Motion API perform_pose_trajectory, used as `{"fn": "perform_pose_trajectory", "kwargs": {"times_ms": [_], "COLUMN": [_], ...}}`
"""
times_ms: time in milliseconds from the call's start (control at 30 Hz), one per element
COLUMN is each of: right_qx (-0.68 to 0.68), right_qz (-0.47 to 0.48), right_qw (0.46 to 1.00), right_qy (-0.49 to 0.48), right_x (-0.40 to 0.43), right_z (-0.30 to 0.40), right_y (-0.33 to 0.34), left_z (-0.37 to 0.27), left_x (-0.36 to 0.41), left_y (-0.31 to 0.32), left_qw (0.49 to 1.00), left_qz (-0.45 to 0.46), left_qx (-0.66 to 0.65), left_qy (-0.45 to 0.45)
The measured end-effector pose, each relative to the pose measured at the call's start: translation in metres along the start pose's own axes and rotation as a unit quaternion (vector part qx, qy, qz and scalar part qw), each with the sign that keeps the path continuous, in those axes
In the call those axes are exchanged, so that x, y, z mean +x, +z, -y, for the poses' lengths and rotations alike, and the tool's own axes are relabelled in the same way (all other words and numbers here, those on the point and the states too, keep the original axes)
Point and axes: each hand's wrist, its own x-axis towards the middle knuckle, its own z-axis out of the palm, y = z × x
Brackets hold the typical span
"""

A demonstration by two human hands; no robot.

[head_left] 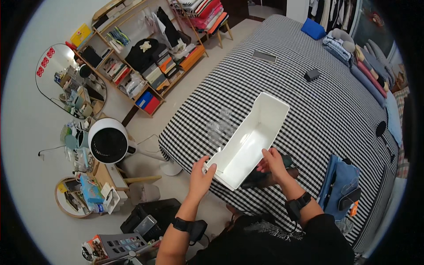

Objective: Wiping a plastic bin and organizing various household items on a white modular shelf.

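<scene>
An open white plastic storage bin [246, 157] is tilted over the checked bedspread [205, 96], its hollow inside facing up and nothing in it. My left hand [202, 174] grips the near left corner, thumb toward the inside. At the right long wall, my right hand [273, 164] has its thumb at the rim and its fingers along the outer side. Crumpled clear plastic [220, 127] lies left of the bin. Beneath my right hand, a brown and black item [271, 179] is partly hidden, with a dark green rounded thing [287, 161] beside it.
Folded jeans [336, 185] and a dark case [349, 198] lie at right on the bed. Farther back are a grey-topped flat tray [264, 56] and a small dark box [311, 75]. A white round-headed fan [108, 140] stands left of the bed, before wooden shelves [145, 86].
</scene>
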Motion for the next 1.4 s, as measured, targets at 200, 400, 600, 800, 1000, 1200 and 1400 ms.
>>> {"fn": "perform_pose_trajectory", "kwargs": {"times_ms": [200, 400, 600, 800, 1000, 1200, 1400], "right_qx": [0.013, -0.209, -0.714, -0.793, -0.733, -0.392, -0.170], "right_qz": [0.055, 0.070, 0.093, 0.162, 0.149, 0.101, 0.074], "right_qw": [0.998, 0.970, 0.654, 0.566, 0.633, 0.879, 0.918], "right_qy": [0.017, -0.106, -0.230, -0.160, -0.198, -0.254, -0.349], "right_x": [0.000, 0.019, 0.029, 0.044, 0.018, -0.037, -0.081], "right_z": [0.007, -0.055, -0.090, -0.074, -0.036, 0.053, 0.147], "right_y": [0.016, -0.016, -0.036, -0.018, -0.042, -0.060, -0.023], "left_z": [0.009, 0.012, -0.006, 0.027, 0.022, 0.013, 0.017], "left_x": [0.019, 0.034, 0.023, 0.024, 0.025, 0.026, 0.025], "left_y": [-0.006, -0.021, -0.017, -0.019, -0.020, -0.021, -0.025], "left_qw": [0.998, 0.974, 0.976, 0.977, 0.971, 0.964, 0.964], "left_qz": [-0.041, -0.025, -0.003, -0.059, -0.019, -0.011, -0.013], "left_qx": [-0.036, -0.186, -0.158, -0.174, -0.186, -0.215, -0.204], "left_qy": [-0.024, -0.126, -0.150, -0.105, -0.148, -0.154, -0.172]}}
